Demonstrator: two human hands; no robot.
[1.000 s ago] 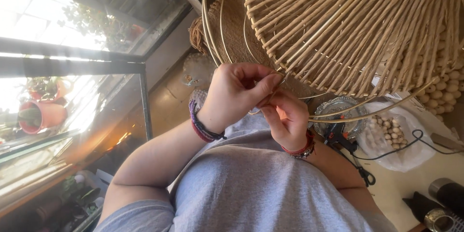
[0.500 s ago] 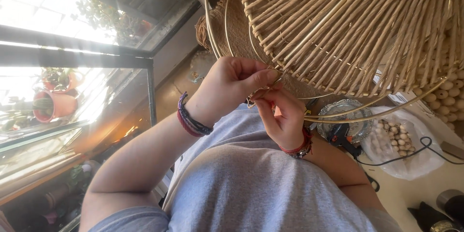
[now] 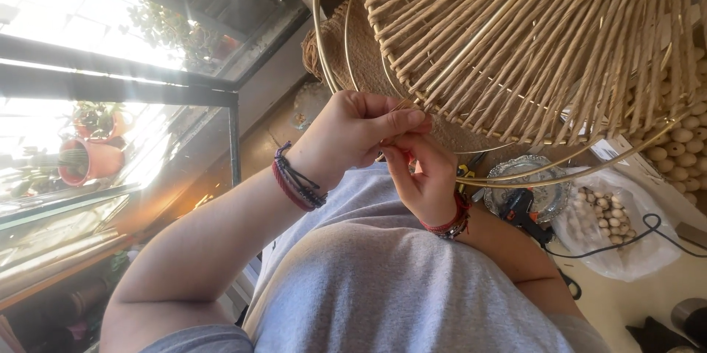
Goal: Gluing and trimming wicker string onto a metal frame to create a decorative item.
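Two hands meet under the woven rattan frame | left hand: fingers pinched together on a gold wire ring at the frame's rim | right hand: fingertips curled against the left thumb, grip unclear | beyond fingers: bag of wooden beads.

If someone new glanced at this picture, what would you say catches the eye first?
Most striking is the big cord-wrapped frame on gold hoops filling the upper right. Just below its edge, the left hand and right hand, both with wrist bracelets, pinch together at a strand. At far left, a sunlit window shows a red plant pot.
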